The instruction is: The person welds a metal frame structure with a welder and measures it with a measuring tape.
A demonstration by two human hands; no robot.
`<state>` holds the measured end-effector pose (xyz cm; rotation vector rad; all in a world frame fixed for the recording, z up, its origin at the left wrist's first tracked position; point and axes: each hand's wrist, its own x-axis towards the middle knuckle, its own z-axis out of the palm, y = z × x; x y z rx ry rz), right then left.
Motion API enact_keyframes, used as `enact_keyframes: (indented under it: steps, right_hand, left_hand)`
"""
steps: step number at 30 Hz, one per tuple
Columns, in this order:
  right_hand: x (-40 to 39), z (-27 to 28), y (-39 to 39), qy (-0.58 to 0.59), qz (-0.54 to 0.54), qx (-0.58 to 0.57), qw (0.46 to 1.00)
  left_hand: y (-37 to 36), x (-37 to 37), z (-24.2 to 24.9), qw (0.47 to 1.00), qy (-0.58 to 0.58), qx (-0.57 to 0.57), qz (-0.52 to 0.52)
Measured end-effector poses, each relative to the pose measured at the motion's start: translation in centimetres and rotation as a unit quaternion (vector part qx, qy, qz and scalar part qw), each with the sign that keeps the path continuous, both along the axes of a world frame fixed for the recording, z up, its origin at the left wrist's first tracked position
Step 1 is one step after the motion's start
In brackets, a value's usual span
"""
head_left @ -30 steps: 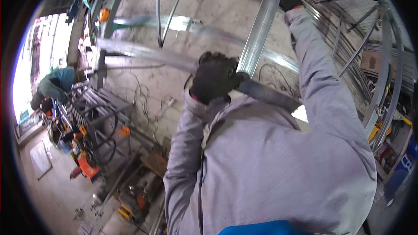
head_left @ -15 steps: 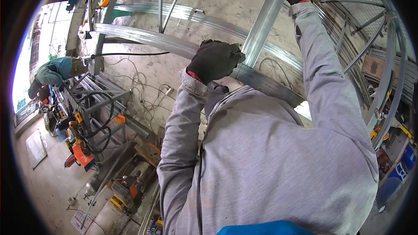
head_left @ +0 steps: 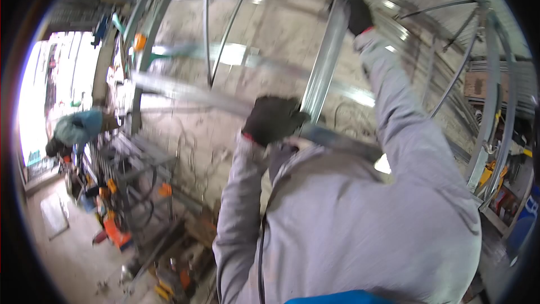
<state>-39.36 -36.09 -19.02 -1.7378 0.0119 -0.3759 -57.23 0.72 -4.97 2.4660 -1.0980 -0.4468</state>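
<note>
My left hand [head_left: 275, 119], in a dark work glove, is closed over a long galvanized metal beam [head_left: 188, 91] that crosses in front of my body. Close to its fingertips, a second metal tube [head_left: 326, 65] meets that beam and runs away from me at an angle. Farther up this second tube, my right hand [head_left: 358, 14], gloved the same way, is wrapped around its side; some fingers are hidden behind the metal. Motion blur softens both beams and the joint between them.
At the left, a person [head_left: 79, 128] bends near the bright doorway. Power tools [head_left: 115, 231] and metal frames [head_left: 140, 157] crowd that side. Curved metal bars [head_left: 495, 79] stand at the right, with a blue drum [head_left: 524, 222] below. Cables [head_left: 188, 152] lie on the floor.
My view has tilted, so both hands and beams appear lower, and my right hand sits farther left. Both hands keep their hold. The frame is now blurrier.
</note>
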Motion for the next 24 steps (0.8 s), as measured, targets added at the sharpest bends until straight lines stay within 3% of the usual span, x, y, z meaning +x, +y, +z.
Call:
enact_keyframes:
  steps: [1,3,4,5,7,10,20,24]
  right_hand:
    - [0.4,-0.7,0.3,-0.009,-0.024,0.011,1.000]
    - [1.2,-1.8,1.7,0.006,-0.045,0.247,0.968]
    - [-0.1,0.9,2.8,0.026,-0.050,0.340,0.939]
    - [-1.5,3.9,4.2,0.040,-0.062,0.432,0.899]
    - [-2.1,5.6,4.7,0.037,-0.046,0.431,0.900]
    - [-2.5,6.1,4.9,0.067,-0.057,0.450,0.889]
    - [-2.4,6.1,4.9,0.063,-0.056,0.450,0.889]
    - [-2.5,6.1,4.6,0.068,-0.056,0.433,0.897]
  left_hand:
    - [-0.2,-0.1,0.3,1.000,0.006,0.019,0.005]
    - [-1.0,-0.2,0.9,0.998,0.035,0.032,0.031]
    - [-0.7,-0.4,0.0,0.997,0.040,0.006,0.067]
    - [-1.2,-0.5,1.5,0.995,0.047,0.053,0.074]
    - [-2.5,-1.3,3.3,0.992,0.029,0.071,0.100]
    - [-2.7,-2.0,2.6,0.994,-0.020,0.008,0.107]
    - [-2.7,-2.4,2.3,0.992,-0.073,-0.013,0.107]
    - [-3.1,-2.6,1.6,0.982,-0.143,-0.036,0.115]
